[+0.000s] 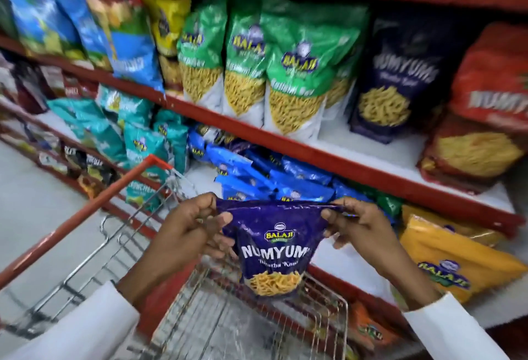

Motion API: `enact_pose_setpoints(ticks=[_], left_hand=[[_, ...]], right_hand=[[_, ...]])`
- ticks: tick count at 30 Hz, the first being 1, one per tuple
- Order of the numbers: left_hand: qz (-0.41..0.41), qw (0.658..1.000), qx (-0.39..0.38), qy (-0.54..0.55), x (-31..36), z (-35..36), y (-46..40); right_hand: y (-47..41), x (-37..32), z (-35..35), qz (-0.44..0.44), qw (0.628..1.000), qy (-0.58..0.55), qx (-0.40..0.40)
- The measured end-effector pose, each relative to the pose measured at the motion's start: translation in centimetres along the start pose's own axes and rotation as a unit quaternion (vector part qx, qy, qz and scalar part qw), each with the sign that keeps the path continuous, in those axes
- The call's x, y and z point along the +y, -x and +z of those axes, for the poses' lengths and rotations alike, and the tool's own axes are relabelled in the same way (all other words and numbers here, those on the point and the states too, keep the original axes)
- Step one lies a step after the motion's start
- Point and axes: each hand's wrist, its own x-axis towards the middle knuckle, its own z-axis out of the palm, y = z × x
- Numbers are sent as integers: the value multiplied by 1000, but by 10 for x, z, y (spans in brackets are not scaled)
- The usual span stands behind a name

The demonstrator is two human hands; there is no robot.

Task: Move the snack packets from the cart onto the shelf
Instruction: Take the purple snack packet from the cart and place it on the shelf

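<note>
Shop aisle: red shelving with white decks fills the view from 9 through 3 o'clock, packed with snack bags; grey floor at 8 o'clock.

Item 1, packet: purple "Numyums" pouch, hanging upright at centre frame, long axis vertical, top seam stretched level between both hands. It is clear of the cart and above its basket.

Item 2, left hand: at 9 o'clock of the packet, thumb and fingers pinched on the top left corner.

Item 3, right hand: at 3 o'clock of the packet, pinched on the top right corner. White sleeves on both arms.

Item 4, cart: wire basket with red handle, at 6 to 8 o'clock, directly under the packet. Its contents cannot be made out.

Item 5, shelf: middle deck, at 12 to 2 o'clock from the hands. Matching dark pouch stands there at 1 o'clock, with green bags to its left and red bags to its right.

Assessment: packet lifted, not yet shelved. Likely slot lies up and right, beside the matching pouch, so the right hand is nearer and would lead; bare deck in front of that pouch looks free. Keeping the pouch upright should let it stand on its base.
</note>
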Motion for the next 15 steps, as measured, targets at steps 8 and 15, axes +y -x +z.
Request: enact_pose_setpoints(ticks=[8,15], left_hand=[[136,990,-21,-20,117,23,-60],[233,972,-22,-15,183,48,-114]], right_hand=[[-1,-106,-67,-140,980,-98,103],[-24,-154,-108,-231,950,-120,174]])
